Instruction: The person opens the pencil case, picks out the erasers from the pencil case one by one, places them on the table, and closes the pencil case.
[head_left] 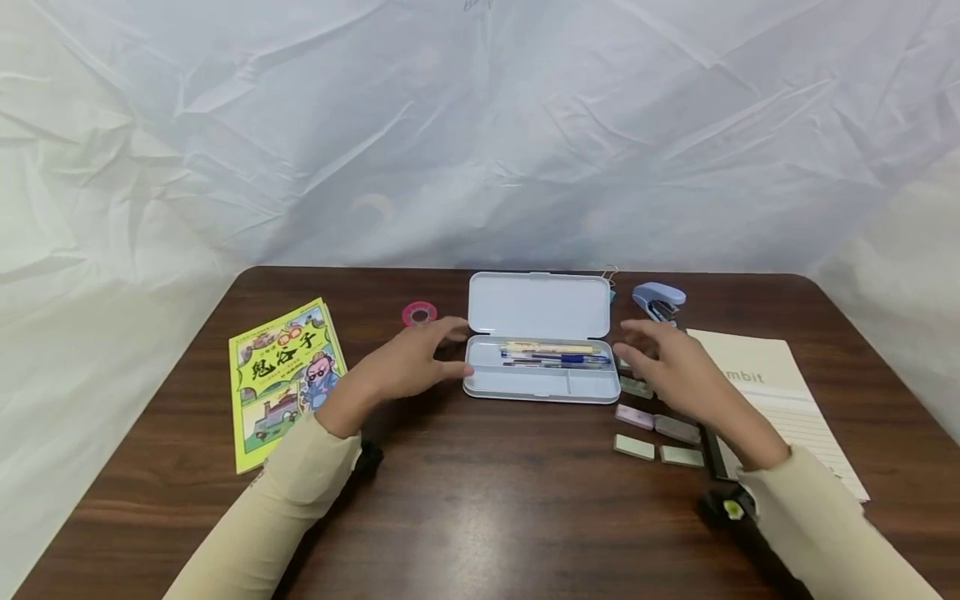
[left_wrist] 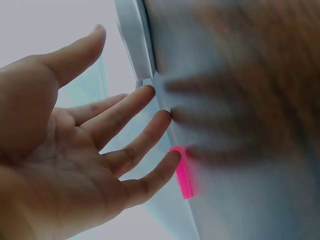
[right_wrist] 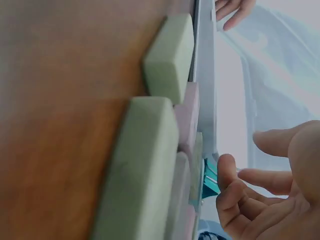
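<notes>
A dark wooden table stood before a crumpled white backdrop, and at its middle lay an open pale pencil case with pens in its tray. The left hand hovered at the case's left end and the right hand near its right end, both with fingers spread and holding nothing. A yellow book lay far left, pink tape behind it, with erasers, a stapler and a notepad to the right.
</notes>
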